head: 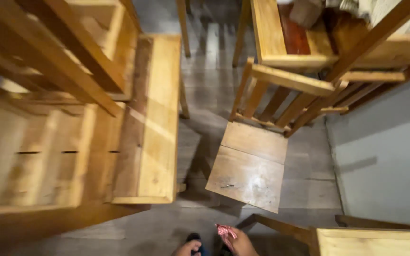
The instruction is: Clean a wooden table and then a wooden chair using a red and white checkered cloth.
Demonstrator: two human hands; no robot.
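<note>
Hands show only at the bottom edge of the head view. The right hand (241, 243) is curled around a red-and-white checked cloth (225, 231), which pokes up from its grip. The left hand (187, 248) sits just beside it, fingers bent; how far open it is I cannot tell, nor whether it holds anything. Both hang above a grey tiled floor (205, 85). Just ahead of them stands a wooden chair (250, 163), its flat seat scuffed and made of two boards, its slatted back rising away. On the left is a long pale wooden desk (155, 123) with a smooth plank top. Another wooden desk (281, 42) stands behind the chair. A grey wall (385, 151) runs along the right.
</note>
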